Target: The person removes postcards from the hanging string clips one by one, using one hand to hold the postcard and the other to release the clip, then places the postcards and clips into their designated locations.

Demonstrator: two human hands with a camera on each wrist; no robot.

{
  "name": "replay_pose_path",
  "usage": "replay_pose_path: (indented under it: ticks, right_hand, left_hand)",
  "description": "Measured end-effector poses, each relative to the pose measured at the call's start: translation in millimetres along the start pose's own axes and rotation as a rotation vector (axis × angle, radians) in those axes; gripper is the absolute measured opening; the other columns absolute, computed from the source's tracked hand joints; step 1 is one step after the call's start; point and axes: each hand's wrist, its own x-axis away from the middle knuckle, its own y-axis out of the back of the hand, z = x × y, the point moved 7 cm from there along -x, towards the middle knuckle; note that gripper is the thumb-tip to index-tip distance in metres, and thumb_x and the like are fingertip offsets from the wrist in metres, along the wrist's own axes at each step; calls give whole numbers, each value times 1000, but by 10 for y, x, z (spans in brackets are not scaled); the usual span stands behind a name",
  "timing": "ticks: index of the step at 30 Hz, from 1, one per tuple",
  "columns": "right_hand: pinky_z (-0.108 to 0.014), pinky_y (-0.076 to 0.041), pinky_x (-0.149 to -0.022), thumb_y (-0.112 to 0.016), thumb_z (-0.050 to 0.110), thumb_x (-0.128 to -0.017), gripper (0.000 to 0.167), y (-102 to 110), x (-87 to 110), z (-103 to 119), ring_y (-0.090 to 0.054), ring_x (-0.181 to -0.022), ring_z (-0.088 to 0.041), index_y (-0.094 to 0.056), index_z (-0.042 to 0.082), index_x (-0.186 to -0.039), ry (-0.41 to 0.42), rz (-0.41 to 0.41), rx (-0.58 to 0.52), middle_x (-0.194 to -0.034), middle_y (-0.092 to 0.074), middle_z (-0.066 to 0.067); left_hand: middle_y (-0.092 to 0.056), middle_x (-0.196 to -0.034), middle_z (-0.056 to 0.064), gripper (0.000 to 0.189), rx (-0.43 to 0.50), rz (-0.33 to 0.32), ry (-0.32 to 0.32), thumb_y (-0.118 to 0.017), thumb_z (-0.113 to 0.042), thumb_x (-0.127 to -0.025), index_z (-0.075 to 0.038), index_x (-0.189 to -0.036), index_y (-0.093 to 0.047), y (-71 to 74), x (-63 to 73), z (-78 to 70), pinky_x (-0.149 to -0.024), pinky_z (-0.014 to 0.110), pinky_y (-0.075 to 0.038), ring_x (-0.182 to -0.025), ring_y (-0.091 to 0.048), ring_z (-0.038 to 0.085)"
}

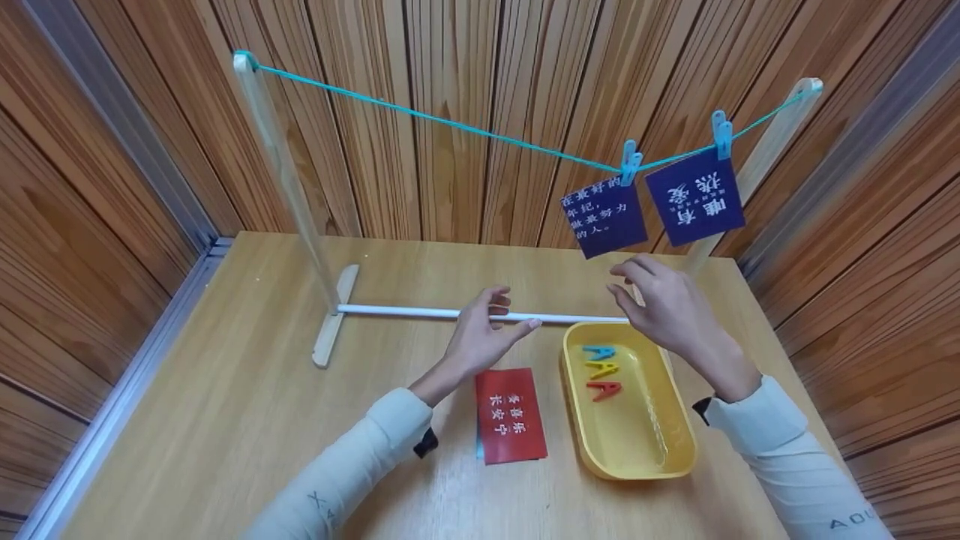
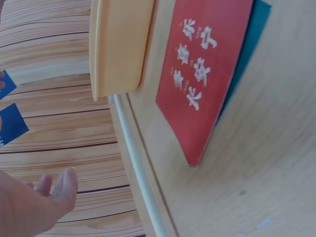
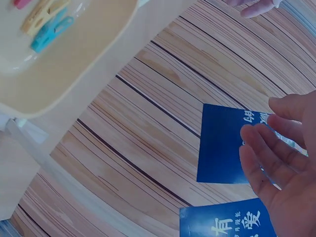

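Observation:
Two dark blue cards with white characters hang from a teal cord (image 1: 450, 125). A light blue clothespin (image 1: 631, 161) clips the left card (image 1: 607, 217), which hangs tilted; a second clothespin (image 1: 721, 135) clips the right card (image 1: 696, 199). My right hand (image 1: 664, 304) is just below the cards, fingers loosely bent and holding nothing. Over the white crossbar (image 1: 405, 311), my left hand (image 1: 484, 334) has its thumb and fingers apart, nothing between them. Near it on the table lies a red card (image 1: 512, 416), a teal edge showing underneath.
A yellow tray (image 1: 581, 442) stands right of the red card, holding a blue clothespin (image 1: 598, 352), a yellow clothespin (image 1: 601, 369) and a red clothespin (image 1: 604, 390). Wooden posts rise at the left (image 1: 281, 172) and right (image 1: 780, 142). Wood-patterned panels enclose the table.

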Motion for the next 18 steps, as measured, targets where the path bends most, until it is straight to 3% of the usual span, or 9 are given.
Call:
replay_pose_path:
  ticks: [4,9,18]
  right_hand:
    - [-45,-65,-73,-81,6,-90,24,79,-37,1,-73,-83,-31,-72,-2,-111,-3,-44,-5,-102,-73,-17]
    - [-46,-66,-76,-82,5,-90,28,161,-84,-16,-73,-86,-31,-71,-3,-115,-24,-72,-19,-106,-73,-18]
    - [-49,-65,-91,-78,8,-94,29,315,-130,-48,-74,-98,-31,-71,-3,-120,-52,-125,-52,-111,-72,-18]
  left_hand:
    - [-61,-140,7,79,13,-7,-22,-83,-51,-88,-16,-151,-50,-10,-52,-71,-106,39,-58,-130,-62,25]
    - [-60,-141,8,81,26,-17,-42,-83,-49,-88,-15,-153,-48,-16,-110,-151,-109,42,-56,-131,-61,24]
    - [-62,-141,7,74,48,5,-123,-80,-47,-92,-16,-151,-49,-54,-232,-255,-111,38,-55,-132,-59,21]
